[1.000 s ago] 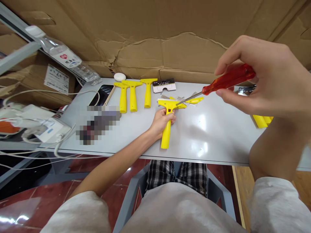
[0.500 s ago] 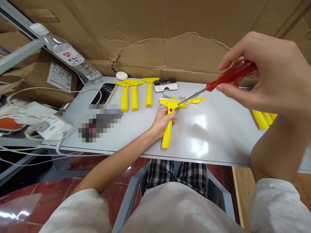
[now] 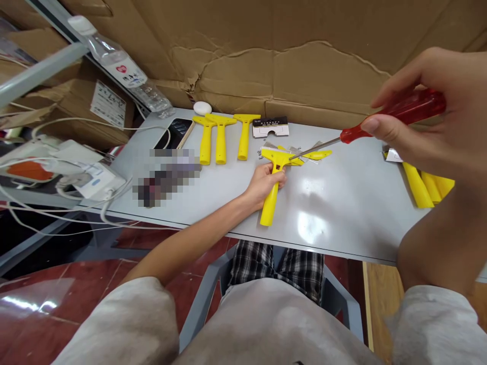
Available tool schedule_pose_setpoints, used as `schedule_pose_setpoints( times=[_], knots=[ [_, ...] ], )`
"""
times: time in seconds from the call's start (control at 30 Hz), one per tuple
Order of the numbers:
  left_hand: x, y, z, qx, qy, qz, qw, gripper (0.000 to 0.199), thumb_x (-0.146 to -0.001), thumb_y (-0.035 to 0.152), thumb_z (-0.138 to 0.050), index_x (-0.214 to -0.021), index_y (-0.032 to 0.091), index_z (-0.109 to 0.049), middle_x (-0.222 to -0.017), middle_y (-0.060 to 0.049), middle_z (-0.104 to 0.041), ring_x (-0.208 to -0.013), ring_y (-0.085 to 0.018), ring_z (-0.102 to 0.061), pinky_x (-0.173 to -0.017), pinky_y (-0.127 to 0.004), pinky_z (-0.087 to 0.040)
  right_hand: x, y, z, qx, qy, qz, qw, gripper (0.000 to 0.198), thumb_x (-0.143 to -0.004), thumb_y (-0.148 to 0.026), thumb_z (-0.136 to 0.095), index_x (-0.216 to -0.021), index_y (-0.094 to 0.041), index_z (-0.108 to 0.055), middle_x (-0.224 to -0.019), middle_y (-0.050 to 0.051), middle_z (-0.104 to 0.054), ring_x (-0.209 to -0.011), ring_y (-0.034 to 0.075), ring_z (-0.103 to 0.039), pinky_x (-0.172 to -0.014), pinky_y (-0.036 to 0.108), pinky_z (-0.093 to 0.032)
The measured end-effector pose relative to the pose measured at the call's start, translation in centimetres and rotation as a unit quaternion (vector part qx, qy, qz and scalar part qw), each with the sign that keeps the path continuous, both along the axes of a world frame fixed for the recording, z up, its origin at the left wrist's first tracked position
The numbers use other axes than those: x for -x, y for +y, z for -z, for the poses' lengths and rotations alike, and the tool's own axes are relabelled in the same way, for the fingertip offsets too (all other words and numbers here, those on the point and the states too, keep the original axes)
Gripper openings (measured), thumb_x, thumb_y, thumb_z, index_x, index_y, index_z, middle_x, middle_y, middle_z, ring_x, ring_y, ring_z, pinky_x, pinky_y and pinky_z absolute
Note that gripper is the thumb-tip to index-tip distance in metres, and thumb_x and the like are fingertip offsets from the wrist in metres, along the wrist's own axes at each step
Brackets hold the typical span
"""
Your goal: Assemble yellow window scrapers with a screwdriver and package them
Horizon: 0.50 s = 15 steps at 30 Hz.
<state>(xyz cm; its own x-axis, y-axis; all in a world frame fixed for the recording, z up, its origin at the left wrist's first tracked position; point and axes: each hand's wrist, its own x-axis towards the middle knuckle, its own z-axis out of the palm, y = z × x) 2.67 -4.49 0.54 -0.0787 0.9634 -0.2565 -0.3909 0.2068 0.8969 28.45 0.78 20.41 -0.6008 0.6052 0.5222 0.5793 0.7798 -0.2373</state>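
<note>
My left hand [image 3: 266, 185] is closed around the handle of a yellow scraper [image 3: 269, 205], its wide head pointing away from me. In my right hand [image 3: 426, 121] is a screwdriver [image 3: 355, 133] with a red see-through handle. Its shaft slants down to the left and the tip meets the right part of the scraper's head. Behind that head lie clear and metal flat pieces and a yellow head part [image 3: 320, 154]. Small screws [image 3: 259, 153] show at the head's left end.
Three yellow scraper handles [image 3: 220, 142] lie at the back, beside a black and white card [image 3: 270, 126], a white oval object [image 3: 202, 108] and a phone [image 3: 178, 133]. More yellow handles [image 3: 418, 187] lie at right. A bottle [image 3: 129, 73], cables and a power strip [image 3: 95, 177] crowd the left.
The view has shifted, so the table's things appear a little further right and higher. The screwdriver's tip stays on the scraper head, and my right hand's grip has turned slightly on the handle.
</note>
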Motion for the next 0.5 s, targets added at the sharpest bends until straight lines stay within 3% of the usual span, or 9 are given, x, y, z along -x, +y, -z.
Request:
schedule_pose_setpoints(
  times=[0.13, 0.27, 0.33, 0.43, 0.5],
  knots=[
    [0.1, 0.0, 0.1, 0.005, -0.004, 0.002, 1.000, 0.021, -0.058, 0.013, -0.073, -0.075, 0.018, -0.061, -0.060, 0.004, -0.054, -0.054, -0.008, -0.047, -0.053, -0.023, -0.034, -0.7, 0.1, 0.3, 0.017, -0.021, -0.002, 1.000, 0.045, -0.088, -0.058, -0.089, -0.118, -0.031, -0.068, -0.096, -0.001, -0.077, -0.083, 0.025, -0.077, -0.078, 0.045, -0.054],
    [0.2, 0.1, 0.1, 0.010, -0.002, -0.001, 1.000, 0.022, -0.059, 0.012, -0.074, -0.075, 0.018, -0.060, -0.062, 0.004, -0.054, -0.054, -0.008, -0.048, -0.053, -0.023, -0.034, -1.4, 0.5, 0.6, 0.014, -0.035, 0.049, 0.998, 0.021, -0.102, -0.052, -0.073, -0.111, -0.033, -0.073, -0.081, -0.002, -0.075, -0.073, 0.023, -0.074, -0.072, 0.045, -0.051],
    [0.2, 0.0, 0.1, 0.010, -0.005, -0.004, 1.000, 0.022, -0.059, 0.013, -0.075, -0.074, 0.018, -0.060, -0.062, 0.004, -0.055, -0.055, -0.008, -0.048, -0.054, -0.023, -0.034, -1.4, 0.6, 0.3, 0.008, -0.040, 0.021, 0.999, 0.014, -0.099, -0.045, -0.074, -0.110, -0.036, -0.076, -0.086, -0.002, -0.077, -0.075, 0.023, -0.073, -0.068, 0.044, -0.051],
    [0.1, 0.0, -0.1, 0.001, -0.005, 0.001, 1.000, 0.021, -0.058, 0.015, -0.075, -0.075, 0.018, -0.061, -0.061, 0.004, -0.055, -0.055, -0.008, -0.048, -0.054, -0.023, -0.034, -1.2, 0.2, -0.4, 0.018, -0.049, -0.061, 0.997, 0.026, -0.090, -0.037, -0.078, -0.116, -0.041, -0.077, -0.112, -0.001, -0.079, -0.089, 0.025, -0.074, -0.070, 0.046, -0.053],
    [0.1, -0.1, -0.1, -0.003, 0.002, 0.005, 1.000, 0.022, -0.057, 0.015, -0.074, -0.075, 0.018, -0.062, -0.061, 0.004, -0.055, -0.054, -0.008, -0.048, -0.053, -0.023, -0.034, -1.0, -0.2, -0.9, 0.023, -0.057, -0.078, 0.995, 0.026, -0.090, -0.033, -0.075, -0.115, -0.041, -0.077, -0.117, -0.001, -0.078, -0.091, 0.024, -0.072, -0.071, 0.047, -0.053]
  ],
)
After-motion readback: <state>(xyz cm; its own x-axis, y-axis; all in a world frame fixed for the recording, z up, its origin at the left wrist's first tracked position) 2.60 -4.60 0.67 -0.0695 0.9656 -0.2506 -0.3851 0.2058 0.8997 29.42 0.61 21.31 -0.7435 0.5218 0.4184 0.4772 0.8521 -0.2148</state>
